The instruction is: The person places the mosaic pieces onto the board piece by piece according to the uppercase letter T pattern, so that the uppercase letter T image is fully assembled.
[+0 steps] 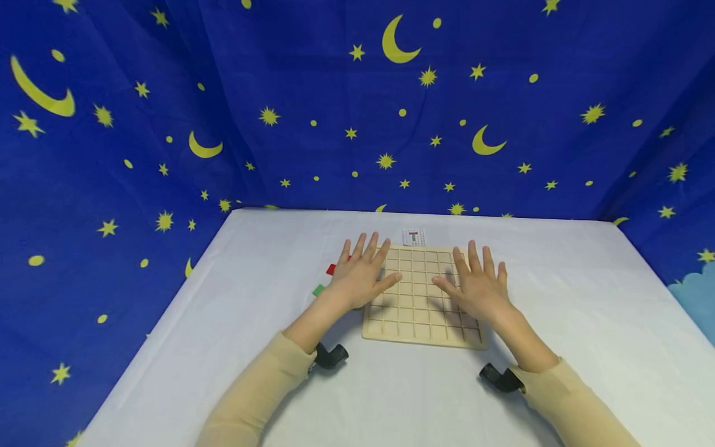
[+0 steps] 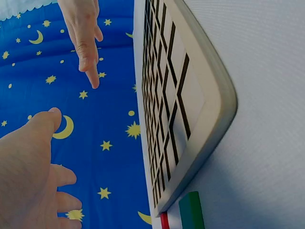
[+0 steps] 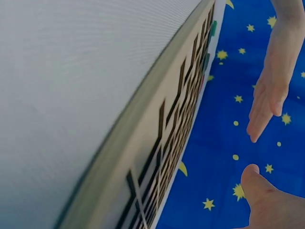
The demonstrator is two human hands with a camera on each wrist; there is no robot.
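Note:
A square wooden board [image 1: 422, 340] with a grid of grooves lies flat on the white table. Above its left side hovers my left hand [image 1: 356, 280], palm down, fingers spread and straight, holding nothing. Over the right side my right hand [image 1: 481, 292] is held the same way, also without anything in it. The left wrist view shows both hands raised off the board. Just left of the board lie a red piece [image 1: 331, 269] and a green piece [image 1: 318, 290], partly hidden by my left hand and seen at the board's edge in the left wrist view.
A small printed card [image 1: 414, 237] with a grid and a red and green T-like pattern lies beyond the board's far edge. Blue cloth [image 1: 335, 81] with yellow moons and stars hangs behind the table and at its sides. Black wrist cameras [image 1: 332, 357] sit under the sleeves.

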